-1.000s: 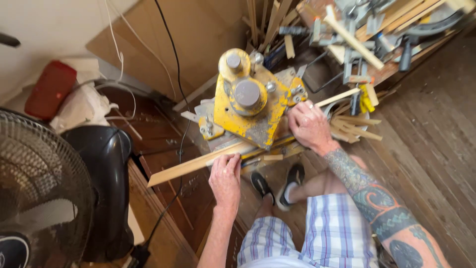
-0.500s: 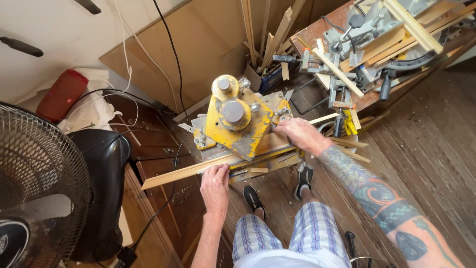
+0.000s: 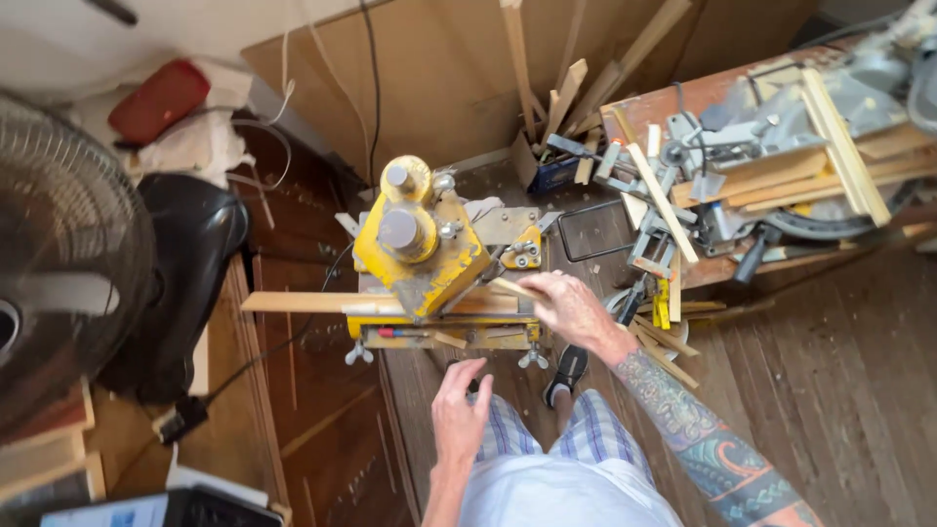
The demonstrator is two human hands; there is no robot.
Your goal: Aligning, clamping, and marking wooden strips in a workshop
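I am looking down at the yellow saw, my landmark. A long wooden strip is lying across its bed, sticking out far to its left, so I judge the cut not yet made. My right hand is resting just right of the saw, fingers curled around a thin slat. My left hand is hovering below the saw, half open, holding nothing.

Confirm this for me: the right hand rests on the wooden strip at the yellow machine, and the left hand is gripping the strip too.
Not quite. In the head view the right hand does rest on the wooden strip at the yellow machine, but the left hand is off it, open and held in the air below the machine.
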